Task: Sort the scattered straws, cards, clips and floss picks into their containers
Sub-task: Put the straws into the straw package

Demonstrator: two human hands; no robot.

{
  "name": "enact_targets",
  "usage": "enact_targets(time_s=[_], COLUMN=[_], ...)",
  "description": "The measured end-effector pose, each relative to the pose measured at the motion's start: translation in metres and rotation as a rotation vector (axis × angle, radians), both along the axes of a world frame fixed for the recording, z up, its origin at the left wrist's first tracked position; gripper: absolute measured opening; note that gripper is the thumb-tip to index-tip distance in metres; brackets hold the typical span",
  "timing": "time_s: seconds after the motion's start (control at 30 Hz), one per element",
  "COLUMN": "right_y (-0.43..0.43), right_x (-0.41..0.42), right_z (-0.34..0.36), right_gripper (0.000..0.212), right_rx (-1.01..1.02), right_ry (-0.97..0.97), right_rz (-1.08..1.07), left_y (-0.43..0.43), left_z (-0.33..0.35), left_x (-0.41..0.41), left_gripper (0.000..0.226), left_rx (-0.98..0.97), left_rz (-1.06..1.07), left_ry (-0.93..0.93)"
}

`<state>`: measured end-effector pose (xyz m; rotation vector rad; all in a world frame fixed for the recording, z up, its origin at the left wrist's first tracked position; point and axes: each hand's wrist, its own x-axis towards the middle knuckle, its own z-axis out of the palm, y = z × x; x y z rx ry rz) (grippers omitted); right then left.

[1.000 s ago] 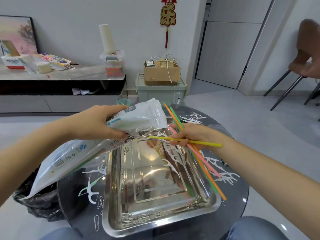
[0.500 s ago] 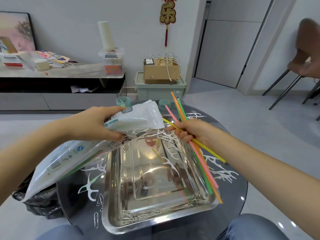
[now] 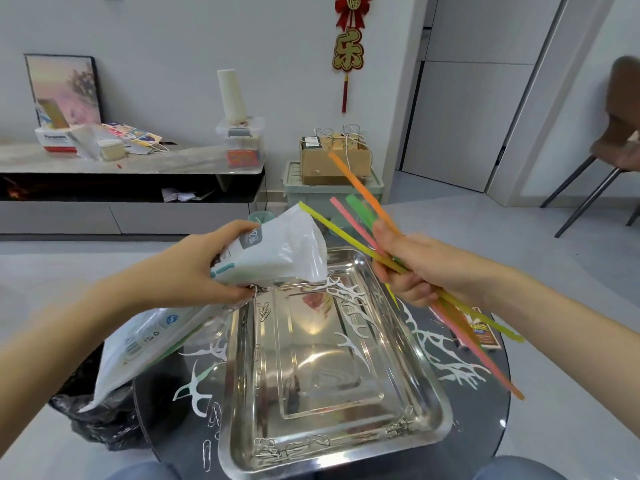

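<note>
My right hand grips a bundle of coloured straws, yellow, pink, green and orange, tips pointing up and left toward the open mouth of a long white plastic bag. My left hand holds that bag near its opening, above the table's left side; the rest of the bag hangs down to the left. Below lies a shiny steel tray with paper clips along its front edge and white floss picks near its back. More floss picks and a card lie on the dark glass table to the right.
The round dark glass table carries loose clips and a floss pick left of the tray. A black rubbish bag sits on the floor at left. Two small teal cups stand at the table's far edge.
My right hand lifted the straw bundle and swung its tips upward and leftward, nearer the bag's mouth. My left hand raised the bag opening slightly. A card under my right arm came into view.
</note>
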<state>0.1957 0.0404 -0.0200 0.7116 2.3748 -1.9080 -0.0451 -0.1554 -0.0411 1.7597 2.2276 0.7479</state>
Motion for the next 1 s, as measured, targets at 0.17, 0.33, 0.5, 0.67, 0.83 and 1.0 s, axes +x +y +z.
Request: enact_targets(time_s=[0.17, 0.33, 0.5, 0.67, 0.83, 1.0], right_y=[-0.004, -0.008, -0.012, -0.021, -0.022, -0.021], right_x=[0.004, 0.006, 0.008, 0.009, 0.007, 0.005], right_z=[0.006, 0.006, 0.009, 0.019, 0.038, 0.052], right_gripper=[0.082, 0.045, 0.035, 0.041, 0.026, 0.023], right_rx=[0.183, 0.519, 0.695, 0.621, 0.225, 0.088], right_ry=[0.000, 0.164, 0.231, 0.169, 0.069, -0.033], right_rz=[0.023, 0.041, 0.094, 0.213, 0.242, 0.370], left_y=[-0.010, -0.019, -0.026, -0.030, -0.032, -0.035], left_z=[-0.001, -0.003, -0.006, -0.008, -0.010, -0.018], left_x=[-0.006, -0.007, -0.009, -0.007, -0.004, -0.007], left_gripper=[0.078, 0.078, 0.078, 0.082, 0.081, 0.080], left_rx=[0.086, 0.186, 0.243, 0.230, 0.228, 0.249], left_rz=[0.003, 0.000, 0.040, 0.056, 0.038, 0.053], left_ry=[-0.035, -0.050, -0.043, 0.039, 0.190, 0.388])
